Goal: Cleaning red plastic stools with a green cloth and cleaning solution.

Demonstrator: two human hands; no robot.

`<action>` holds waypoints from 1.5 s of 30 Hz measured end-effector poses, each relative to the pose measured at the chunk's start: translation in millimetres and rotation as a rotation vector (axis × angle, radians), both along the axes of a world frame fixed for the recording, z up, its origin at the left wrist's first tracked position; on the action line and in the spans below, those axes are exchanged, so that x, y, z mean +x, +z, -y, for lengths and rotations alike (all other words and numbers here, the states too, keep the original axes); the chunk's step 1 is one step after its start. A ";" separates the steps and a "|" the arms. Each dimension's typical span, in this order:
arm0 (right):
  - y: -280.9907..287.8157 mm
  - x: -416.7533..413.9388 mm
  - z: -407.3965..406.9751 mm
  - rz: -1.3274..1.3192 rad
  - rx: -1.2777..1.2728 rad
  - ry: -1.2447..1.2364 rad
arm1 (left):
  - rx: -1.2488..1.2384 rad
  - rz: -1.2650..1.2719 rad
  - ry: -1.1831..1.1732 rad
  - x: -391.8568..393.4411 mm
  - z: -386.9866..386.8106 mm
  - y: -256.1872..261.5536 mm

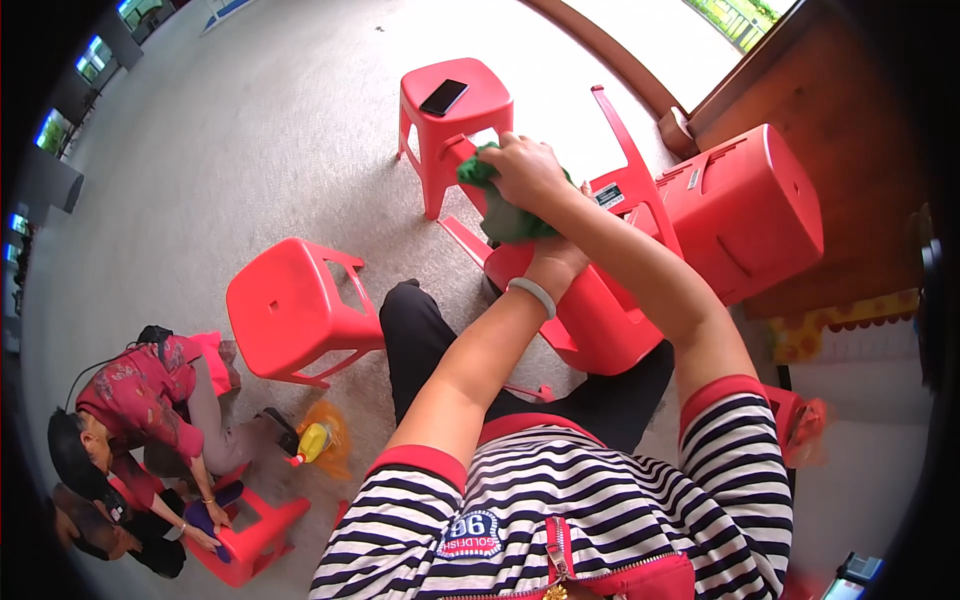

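A red plastic stool point(616, 341) is tipped over between my knees, its legs pointing away from me. My right hand point(529, 169) grips a green cloth point(517, 217) that is wrapped against one of the stool's legs. Below it, my left hand point(561, 262), with a pale bangle at the wrist, rests on the same stool. My right forearm and the cloth hide most of the left fingers, so its exact grip is hard to see.
Ahead stands a red stool point(487, 82) with a smartphone point(444, 97) on it. Other red stools stand at left point(274, 315) and right point(739, 214). A yellow bottle point(313, 442) lies on an orange plastic bag point(337, 450). At lower left, a person point(142, 390) bends over another stool point(244, 551) with a purple cloth point(202, 517).
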State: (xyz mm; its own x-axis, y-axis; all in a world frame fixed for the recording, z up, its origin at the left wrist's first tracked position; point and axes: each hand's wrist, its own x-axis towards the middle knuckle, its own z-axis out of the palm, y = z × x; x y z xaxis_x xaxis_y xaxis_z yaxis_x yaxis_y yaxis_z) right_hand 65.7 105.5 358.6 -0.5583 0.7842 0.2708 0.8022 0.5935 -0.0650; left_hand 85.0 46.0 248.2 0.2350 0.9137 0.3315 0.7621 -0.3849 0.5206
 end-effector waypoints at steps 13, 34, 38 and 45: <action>24.8 56.5 10.5 -0.174 -0.189 -0.067 | 0.143 -0.025 -0.061 -14.6 1.7 3.1; -144.3 313.8 86.3 -1.372 -0.394 -0.729 | 0.074 -0.503 -0.276 -44.4 -57.4 63.6; -127.6 278.3 114.0 -1.518 -0.473 -0.678 | 0.002 -0.682 -0.101 -21.3 -55.8 70.6; -69.2 325.8 110.5 -1.719 -0.172 -0.521 | 0.023 -0.658 -0.328 -41.1 -76.6 77.9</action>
State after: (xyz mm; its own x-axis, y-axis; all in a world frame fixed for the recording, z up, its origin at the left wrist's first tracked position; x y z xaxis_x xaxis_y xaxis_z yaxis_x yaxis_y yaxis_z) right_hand 391.4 -5.0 289.4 0.5158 0.8475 0.1252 -0.1385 0.2268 -0.9640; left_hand 43.9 122.6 326.0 0.6523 0.7566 0.0453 0.7577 -0.6524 -0.0157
